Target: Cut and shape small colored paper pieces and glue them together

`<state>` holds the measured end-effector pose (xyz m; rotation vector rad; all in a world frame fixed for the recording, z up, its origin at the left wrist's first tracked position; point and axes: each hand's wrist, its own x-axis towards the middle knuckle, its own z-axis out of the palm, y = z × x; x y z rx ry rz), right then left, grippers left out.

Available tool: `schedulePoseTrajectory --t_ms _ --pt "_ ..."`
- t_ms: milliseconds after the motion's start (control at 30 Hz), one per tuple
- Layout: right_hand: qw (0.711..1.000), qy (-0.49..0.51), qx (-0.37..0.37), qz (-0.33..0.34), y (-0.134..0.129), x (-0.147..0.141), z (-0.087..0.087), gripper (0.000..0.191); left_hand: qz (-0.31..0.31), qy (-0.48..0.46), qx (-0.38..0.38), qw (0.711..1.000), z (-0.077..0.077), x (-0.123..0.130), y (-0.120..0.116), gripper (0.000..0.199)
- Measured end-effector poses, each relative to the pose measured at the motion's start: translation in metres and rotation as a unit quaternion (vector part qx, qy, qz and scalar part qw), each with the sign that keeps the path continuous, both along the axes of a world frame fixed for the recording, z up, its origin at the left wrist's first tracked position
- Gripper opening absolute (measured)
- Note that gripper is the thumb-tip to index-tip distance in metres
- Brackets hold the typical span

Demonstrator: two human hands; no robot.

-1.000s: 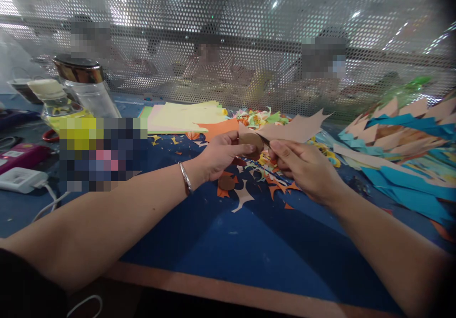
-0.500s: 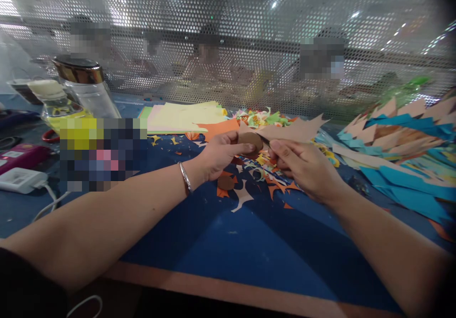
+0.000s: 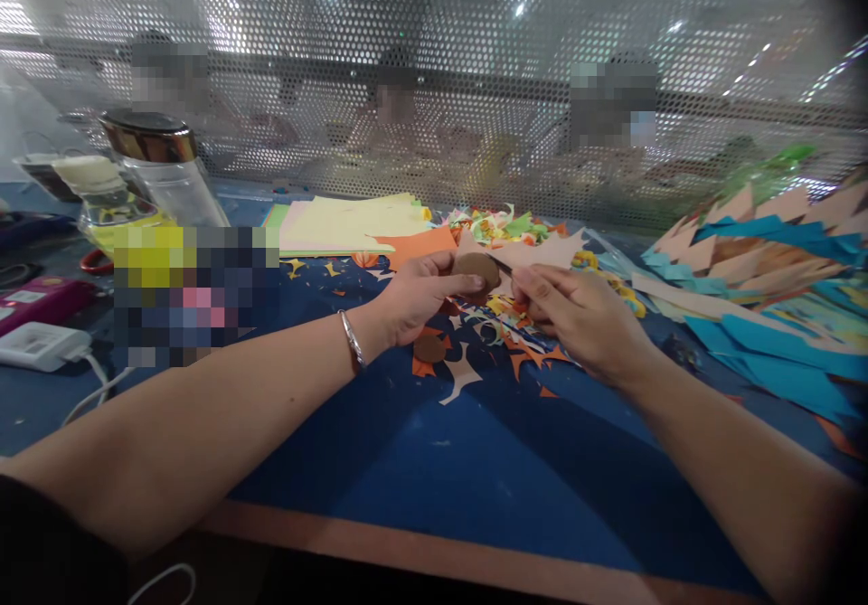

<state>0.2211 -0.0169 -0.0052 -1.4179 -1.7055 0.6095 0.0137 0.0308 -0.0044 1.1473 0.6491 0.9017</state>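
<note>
My left hand (image 3: 419, 296), with a silver bangle on its wrist, pinches a round brown disc (image 3: 477, 270) between thumb and fingers. Pale pink paper (image 3: 542, 250) with a jagged edge shows just behind the disc and seems held with it. In my right hand (image 3: 566, 305) is a thin dark-bladed cutting tool (image 3: 503, 268). Its tip meets the disc's right edge, and the fingers hide most of its handle. Another brown disc (image 3: 429, 349) lies on orange paper below my left hand, beside a curved pink offcut (image 3: 462, 373).
Stacked coloured sheets (image 3: 353, 223) lie at the back, next to orange paper (image 3: 424, 248) and a heap of scraps (image 3: 505, 223). Pointed pink and blue cut-outs (image 3: 779, 343) pile up on the right. Bottles (image 3: 169, 166) and a white charger (image 3: 44, 345) stand left. A perforated metal screen (image 3: 461, 35) rises behind.
The pink paper behind the disc has turned, and its right point has drawn in toward the left. The disc has tilted slightly. Both hands stay in nearly the same place.
</note>
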Motion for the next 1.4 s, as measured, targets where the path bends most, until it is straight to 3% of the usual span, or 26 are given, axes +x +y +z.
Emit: schedulePoseTrajectory --t_ms 300,767,1400 --pt "1.0 -0.018 0.009 0.008 0.0021 0.0029 -0.0004 0.064 0.0 0.005 -0.005 1.0 -0.0001 0.0003 0.0006 0.009" --pt "0.999 -0.029 0.013 0.005 0.0028 0.0052 -0.0021 0.061 -0.005 -0.002 0.01 1.0 0.0 -0.0005 0.0001 0.019" --pt "0.999 -0.035 0.009 0.001 -0.0011 0.0001 0.0046 0.07 0.002 0.008 0.014 1.0 0.0 0.0012 0.002 0.009"
